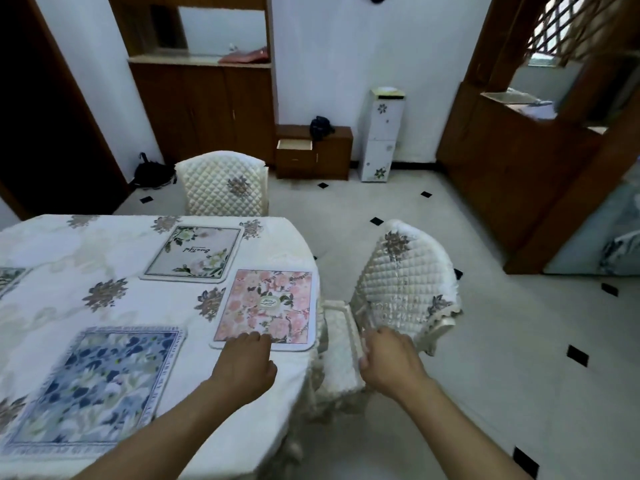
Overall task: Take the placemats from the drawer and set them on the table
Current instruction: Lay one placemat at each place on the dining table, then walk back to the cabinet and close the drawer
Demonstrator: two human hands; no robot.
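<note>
Placemats lie flat on the cloth-covered table (69, 258) in the left half of the frame. Pink floral placemat (268, 303): centre of the frame, near the table's right edge. Blue floral placemat (93, 386): lower left. Pale placemat (195, 252) with green leaves and script lettering: above the pink one, toward the far side. A fourth mat (8, 277) is cut off at the left edge.

Left hand (242, 368): palm down, fingers loosely extended and holding nothing, fingertips touching the near edge of the pink placemat. Right hand (389, 358): off the table, fingers curled around the frame of the quilted chair (405, 282) just beside the table.

A second quilted chair (225, 183) stands at the table's far side. Upper centre: a low wooden cabinet (329, 157) against the wall, its top drawer (294, 144) pulled open, a dark object on top.
</note>
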